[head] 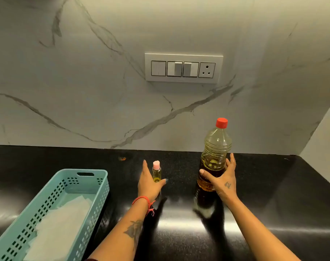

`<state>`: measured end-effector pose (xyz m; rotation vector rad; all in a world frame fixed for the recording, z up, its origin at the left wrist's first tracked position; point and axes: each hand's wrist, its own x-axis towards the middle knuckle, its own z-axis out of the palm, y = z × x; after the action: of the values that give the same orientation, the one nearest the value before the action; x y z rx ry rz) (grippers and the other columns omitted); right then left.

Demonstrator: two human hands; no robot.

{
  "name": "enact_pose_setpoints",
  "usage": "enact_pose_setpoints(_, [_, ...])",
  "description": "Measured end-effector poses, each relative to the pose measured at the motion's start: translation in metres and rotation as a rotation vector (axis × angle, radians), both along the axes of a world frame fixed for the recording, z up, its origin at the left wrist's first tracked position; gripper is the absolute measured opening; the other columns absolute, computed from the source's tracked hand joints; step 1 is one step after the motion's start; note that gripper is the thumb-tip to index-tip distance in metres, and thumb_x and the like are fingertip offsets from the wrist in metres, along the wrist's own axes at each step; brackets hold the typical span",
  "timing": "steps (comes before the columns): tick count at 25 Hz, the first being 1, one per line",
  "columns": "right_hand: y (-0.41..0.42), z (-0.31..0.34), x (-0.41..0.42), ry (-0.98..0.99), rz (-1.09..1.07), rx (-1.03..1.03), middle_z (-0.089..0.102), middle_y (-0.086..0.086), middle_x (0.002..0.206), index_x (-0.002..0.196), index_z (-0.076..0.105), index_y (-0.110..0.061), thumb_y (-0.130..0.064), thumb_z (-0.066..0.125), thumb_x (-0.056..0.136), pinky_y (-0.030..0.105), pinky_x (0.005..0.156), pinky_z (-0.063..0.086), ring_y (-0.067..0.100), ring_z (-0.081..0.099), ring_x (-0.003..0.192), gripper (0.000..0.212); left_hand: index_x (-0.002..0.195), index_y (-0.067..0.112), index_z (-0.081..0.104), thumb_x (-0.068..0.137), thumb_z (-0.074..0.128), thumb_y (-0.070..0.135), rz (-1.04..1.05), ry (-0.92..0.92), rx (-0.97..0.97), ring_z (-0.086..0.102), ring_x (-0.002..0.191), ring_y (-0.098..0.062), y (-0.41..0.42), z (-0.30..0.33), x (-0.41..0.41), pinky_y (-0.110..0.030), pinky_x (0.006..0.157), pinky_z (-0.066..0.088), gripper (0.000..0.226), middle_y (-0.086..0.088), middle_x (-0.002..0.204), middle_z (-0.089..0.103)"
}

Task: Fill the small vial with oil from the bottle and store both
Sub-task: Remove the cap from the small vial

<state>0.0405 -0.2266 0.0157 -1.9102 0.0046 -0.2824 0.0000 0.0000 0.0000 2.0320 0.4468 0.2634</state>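
Oil shows in both containers: the small vial [156,172] stands upright on the black counter [273,185] with its pink cap [156,165] on and a shallow yellow layer at its base, and the bottle [214,157] stands upright well to its right, red cap [221,123] on, holding oil through its lower and middle part. The left hand [150,182] is spread around the vial, fingers straight on its far left side and thumb reaching under its right, so it brackets the vial without a closed pinch; whether skin touches glass I cannot tell. The right hand [223,180] wraps the bottle's lower body, thumb across the front and fingers round the right side, gripping it. With both caps on, this looks like either the very start or the storing step; the low level in the vial leans toward the start, though I cannot settle it. Next, as I judge it, calls for firm holds and either uncapping or carrying both to the teal basket [85,178] at the left, which is lined with white paper [56,223]. The basket's near end is cut off by the frame, the bottle's base is hidden behind the right hand, and counter glare blurs the reflections
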Motion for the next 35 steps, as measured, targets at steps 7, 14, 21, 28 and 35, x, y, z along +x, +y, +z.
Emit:
enact_pose_setpoints(7, [0.001,-0.016,0.019,-0.027,-0.031,0.006,0.045,0.005,0.137,0.139,0.023,-0.027,-0.039,0.085,0.058,0.036,0.098,0.036,0.024,0.045,0.124,0.103,0.12,0.016,0.048,0.079,0.069,0.013,0.013,-0.025,-0.06,0.056,0.105,-0.022,-0.003,-0.02,0.016,-0.028,0.088,0.042,0.047,-0.005,0.111,0.059])
enact_pose_setpoints(14, [0.0,-0.018,0.016,-0.031,-0.104,-0.088,0.054,0.005,0.128,0.135,0.032,-0.022,-0.037,0.082,0.064,0.033,0.093,0.037,0.024,0.051,0.117,0.088,0.105,0.016,0.056,0.081,0.066,0.011,-0.009,-0.048,-0.05,0.056,0.09,-0.014,-0.001,-0.02,0.002,-0.025,0.078,0.041,0.026,0.002,0.095,0.059])
enact_pose_setpoints(21, [-0.01,-0.016,-0.033,-0.056,-0.11,-0.134,0.054,0.006,0.127,0.135,0.033,-0.019,-0.035,0.082,0.066,0.029,0.091,0.036,0.023,0.051,0.116,0.086,0.1,0.017,0.057,0.079,0.069,0.01,-0.02,-0.067,-0.042,0.057,0.088,-0.011,-0.009,-0.024,-0.044,-0.022,0.077,0.041,0.025,0.004,0.092,0.061])
enact_pose_setpoints(28, [-0.022,-0.016,-0.098,-0.074,-0.108,-0.141,0.055,0.004,0.125,0.134,0.035,-0.018,-0.034,0.084,0.064,0.025,0.088,0.035,0.009,0.047,0.106,0.087,0.102,0.019,0.057,0.077,0.072,0.018,-0.054,-0.072,0.023,0.06,0.09,-0.015,-0.009,-0.035,-0.093,-0.028,0.079,0.048,0.029,0.002,0.093,0.064])
enact_pose_setpoints(35, [-0.026,-0.019,-0.146,-0.095,-0.111,-0.129,0.056,0.003,0.123,0.134,0.034,-0.017,-0.037,0.083,0.063,0.025,0.087,0.037,0.013,0.05,0.107,0.088,0.101,0.016,0.057,0.077,0.072,0.016,-0.062,-0.12,0.011,0.059,0.086,-0.014,-0.013,-0.034,-0.137,-0.023,0.073,0.043,0.028,0.003,0.089,0.062])
